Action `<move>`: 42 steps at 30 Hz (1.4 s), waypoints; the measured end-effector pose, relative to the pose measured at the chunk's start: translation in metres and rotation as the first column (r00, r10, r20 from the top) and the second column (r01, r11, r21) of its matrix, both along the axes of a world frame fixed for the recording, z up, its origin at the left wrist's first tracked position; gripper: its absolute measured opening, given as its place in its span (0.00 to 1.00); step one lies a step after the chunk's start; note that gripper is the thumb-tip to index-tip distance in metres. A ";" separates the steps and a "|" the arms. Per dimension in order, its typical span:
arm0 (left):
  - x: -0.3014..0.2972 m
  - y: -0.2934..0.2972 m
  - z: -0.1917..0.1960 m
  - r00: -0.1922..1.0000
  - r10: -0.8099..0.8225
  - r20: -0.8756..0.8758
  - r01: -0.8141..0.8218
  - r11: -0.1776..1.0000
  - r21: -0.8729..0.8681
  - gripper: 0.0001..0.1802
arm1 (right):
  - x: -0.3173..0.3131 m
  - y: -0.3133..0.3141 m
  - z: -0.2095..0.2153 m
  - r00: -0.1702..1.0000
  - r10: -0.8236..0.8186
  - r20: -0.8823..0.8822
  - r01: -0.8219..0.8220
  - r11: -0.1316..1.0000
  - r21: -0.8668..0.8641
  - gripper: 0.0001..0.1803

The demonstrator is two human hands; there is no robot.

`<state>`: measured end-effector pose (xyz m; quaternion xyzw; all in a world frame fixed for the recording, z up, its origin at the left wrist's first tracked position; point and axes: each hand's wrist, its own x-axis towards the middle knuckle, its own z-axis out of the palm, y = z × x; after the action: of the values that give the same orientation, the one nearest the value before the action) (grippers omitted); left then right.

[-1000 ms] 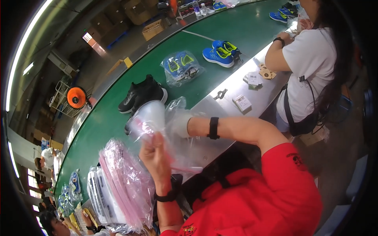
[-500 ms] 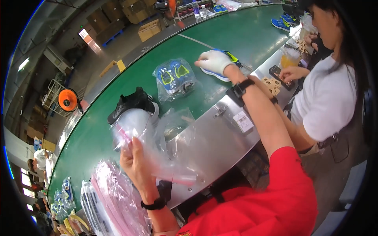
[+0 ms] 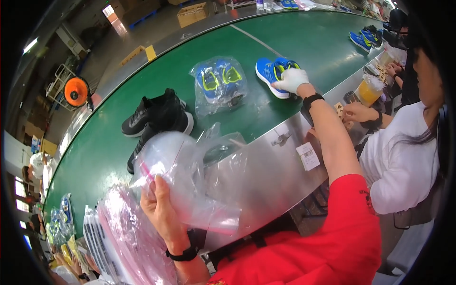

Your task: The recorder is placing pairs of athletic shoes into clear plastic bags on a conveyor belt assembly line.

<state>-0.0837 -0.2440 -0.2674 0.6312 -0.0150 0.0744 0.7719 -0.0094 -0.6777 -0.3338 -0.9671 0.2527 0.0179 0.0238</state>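
My left hand (image 3: 161,209), bare, pinches the pink-striped edge of a clear plastic bag (image 3: 183,164). The bag puffs out over the metal table edge and covers part of a pair of black sneakers (image 3: 161,114). Farther right, my right hand (image 3: 292,81) wears a white glove and grips a pair of blue sneakers (image 3: 268,73) with lime-green linings near their openings. Its fingertips are partly hidden by the shoes. Between the black and blue pairs lies another blue-and-lime pair in a clear bag (image 3: 220,83).
A stack of pink-edged plastic bags (image 3: 130,228) sits at lower left. A white tag (image 3: 308,156) lies on the metal edge (image 3: 266,180). At right, a co-worker in a white shirt (image 3: 403,152) sits close by; an orange fan (image 3: 77,91) stands beyond the green belt (image 3: 109,166).
My right hand has turned, and the blue pair now shows more fully. The left hand still holds the bag. My view has shifted, and both black shoes show more.
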 end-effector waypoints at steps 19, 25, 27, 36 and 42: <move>-0.018 0.021 0.016 0.982 -0.171 0.078 0.183 0.965 -0.186 0.08 | -0.105 0.113 0.065 0.605 -0.215 0.767 -0.695 0.329 0.640 0.28; -0.013 0.014 0.015 0.974 -0.193 0.116 0.209 0.968 -0.142 0.08 | -0.185 0.140 0.041 0.301 -0.226 0.926 -0.872 0.328 0.363 0.24; -0.019 0.015 0.023 0.977 -0.163 0.137 0.180 0.976 -0.122 0.08 | -0.203 0.157 0.045 0.228 -0.088 0.970 -0.893 0.379 0.244 0.22; -0.064 -0.044 0.003 0.797 -0.529 0.291 0.279 0.750 0.600 0.09 | -0.183 0.259 0.046 0.499 0.699 0.512 -0.801 0.598 -0.036 0.13; -0.014 -0.062 0.060 0.751 -0.457 0.477 0.135 0.813 0.566 0.17 | -0.200 0.295 0.083 0.249 0.961 -0.121 -0.953 0.221 -0.208 0.17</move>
<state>-0.0982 -0.3061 -0.2075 0.7409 -0.3775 0.1332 0.5393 -0.2096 -0.3828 -0.2512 -0.9133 -0.3932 -0.0180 -0.1043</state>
